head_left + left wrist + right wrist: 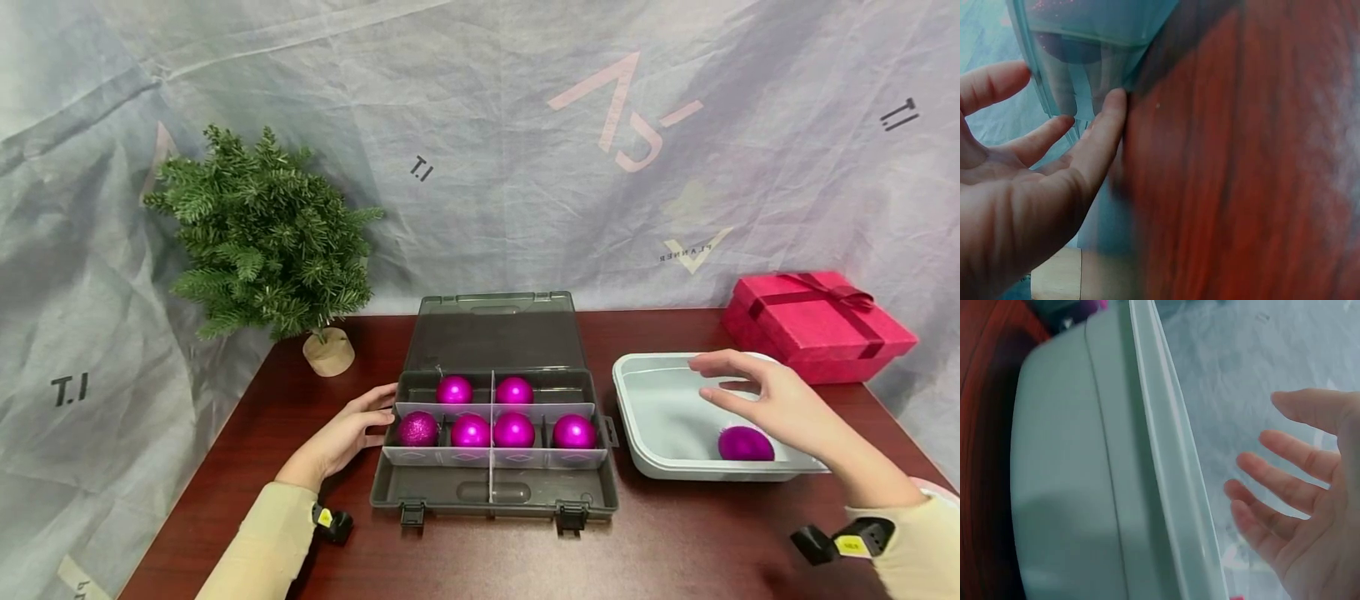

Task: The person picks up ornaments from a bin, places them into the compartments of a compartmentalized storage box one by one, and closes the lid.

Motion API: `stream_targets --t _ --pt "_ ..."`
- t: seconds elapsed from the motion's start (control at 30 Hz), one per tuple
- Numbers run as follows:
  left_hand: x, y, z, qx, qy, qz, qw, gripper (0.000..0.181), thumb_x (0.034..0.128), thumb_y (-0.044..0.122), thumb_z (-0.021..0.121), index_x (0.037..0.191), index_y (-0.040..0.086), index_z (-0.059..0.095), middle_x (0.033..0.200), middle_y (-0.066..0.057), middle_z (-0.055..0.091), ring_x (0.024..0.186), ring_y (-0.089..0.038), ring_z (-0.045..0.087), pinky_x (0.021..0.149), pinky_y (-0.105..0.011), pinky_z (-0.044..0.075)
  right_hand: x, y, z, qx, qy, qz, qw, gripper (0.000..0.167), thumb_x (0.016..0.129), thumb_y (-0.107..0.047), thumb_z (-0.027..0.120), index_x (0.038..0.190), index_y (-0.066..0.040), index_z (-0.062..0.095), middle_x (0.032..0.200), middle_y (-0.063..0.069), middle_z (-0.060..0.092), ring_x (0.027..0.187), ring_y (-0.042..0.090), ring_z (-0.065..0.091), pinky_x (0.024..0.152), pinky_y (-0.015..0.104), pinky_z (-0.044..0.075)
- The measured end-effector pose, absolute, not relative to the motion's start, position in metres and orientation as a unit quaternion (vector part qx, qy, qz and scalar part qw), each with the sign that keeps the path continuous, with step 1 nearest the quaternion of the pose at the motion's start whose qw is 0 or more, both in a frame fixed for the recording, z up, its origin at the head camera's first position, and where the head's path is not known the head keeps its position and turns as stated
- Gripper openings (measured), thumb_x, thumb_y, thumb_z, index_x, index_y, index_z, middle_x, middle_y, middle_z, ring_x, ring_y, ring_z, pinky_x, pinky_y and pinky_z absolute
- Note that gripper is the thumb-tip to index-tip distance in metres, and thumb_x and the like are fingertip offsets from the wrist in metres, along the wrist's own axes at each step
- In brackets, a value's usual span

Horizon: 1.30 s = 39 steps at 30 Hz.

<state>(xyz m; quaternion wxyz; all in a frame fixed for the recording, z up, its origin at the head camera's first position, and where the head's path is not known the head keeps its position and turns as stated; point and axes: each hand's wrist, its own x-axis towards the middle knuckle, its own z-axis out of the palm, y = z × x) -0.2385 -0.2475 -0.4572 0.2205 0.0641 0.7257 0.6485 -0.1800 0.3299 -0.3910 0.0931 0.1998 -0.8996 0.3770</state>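
Our loose-fingered left hand (347, 437) is touching the rectangular smoky-plastic box (420, 482) at nine o'clock; we should be lowering our wide-fingered right hand (772, 404) clear of the oblong pale-plastic tub (660, 408) rim, cupping the round magenta ball (746, 445) at five o'clock inside.

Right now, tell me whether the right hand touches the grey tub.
Apart: the right wrist view shows cloth between the right hand and the tub rim.

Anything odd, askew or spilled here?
No spill or damage visible. One mismatch: a glittery magenta ball, far left in the smoky translucent plastic case, among five smooth magenta balls. Lettering on the grey cloth backdrop seems mirrored.
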Motion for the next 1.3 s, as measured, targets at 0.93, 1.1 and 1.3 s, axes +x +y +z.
stream_targets --t 0.93,1.1,1.3 --pt "-0.239 -0.247 -0.458 0.067 0.726 0.649 0.219 0.064 0.1000 0.006 0.050 0.160 0.003 0.027 0.157 -0.025 0.032 0.123 -0.027 0.050 0.101 -0.053 0.044 -0.176 0.375 -0.422 0.251 -0.918 0.301 -0.060 0.039 0.086 -0.010 0.081 0.120 0.002 0.067 0.107 0.006 0.073 0.094 0.002 0.067 0.075 0.023 0.054" --pt "-0.239 -0.247 -0.457 0.066 0.726 0.649 0.219 0.064 0.0999 0.006 0.051 0.160 0.003 0.027 0.157 -0.026 0.032 0.123 -0.027 0.050 0.101 -0.052 0.044 -0.178 0.376 -0.427 0.276 -0.917 0.281 -0.062 0.033 0.083 -0.010 0.083 0.113 -0.001 0.071 0.102 -0.002 0.073 0.088 0.005 0.067 0.075 0.023 0.053" --pt "-0.238 -0.247 -0.458 0.069 0.722 0.652 0.220 0.065 0.0996 0.006 0.051 0.159 0.002 0.027 0.157 -0.026 0.032 0.121 -0.025 0.052 0.100 -0.051 0.045 -0.178 0.373 -0.426 0.266 -0.923 0.270 -0.059 0.030 0.082 -0.014 0.084 0.110 -0.007 0.074 0.100 -0.009 0.072 0.088 0.001 0.065 0.074 0.024 0.053"
